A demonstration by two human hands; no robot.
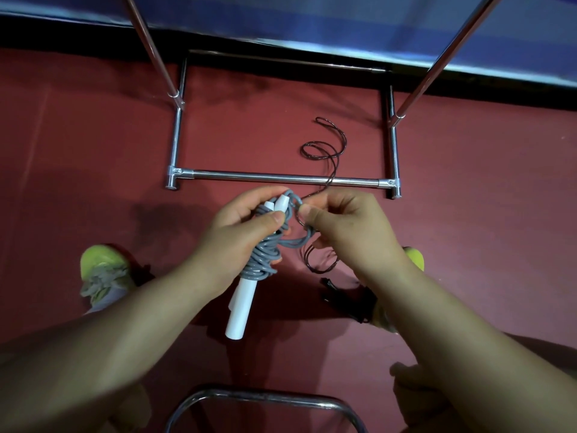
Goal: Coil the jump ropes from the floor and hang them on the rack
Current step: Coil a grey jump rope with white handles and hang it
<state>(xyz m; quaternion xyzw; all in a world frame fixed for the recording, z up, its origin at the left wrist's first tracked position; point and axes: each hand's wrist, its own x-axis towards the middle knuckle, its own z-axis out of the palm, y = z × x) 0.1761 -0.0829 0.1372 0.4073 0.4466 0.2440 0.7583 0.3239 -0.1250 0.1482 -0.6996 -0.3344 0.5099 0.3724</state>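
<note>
My left hand (242, 225) grips a grey jump rope (265, 256) wound in a bundle around its white handles (240, 309), which point down toward me. My right hand (346, 226) pinches a loop of the grey cord beside the handle tops, with a thin dark jump rope (324, 151) passing by its fingers. That dark rope trails over the rack's front floor bar (281, 176) and lies in loose loops on the red floor inside the rack base. More dark loops hang below my right hand, near black handles (340, 295) on the floor.
The chrome rack (176, 139) stands ahead, its two uprights rising out of view at the top. A blue mat edge (343, 23) runs behind it. My yellow-green shoes (103, 270) flank the hands. A curved chrome tube (265, 396) sits at the bottom centre.
</note>
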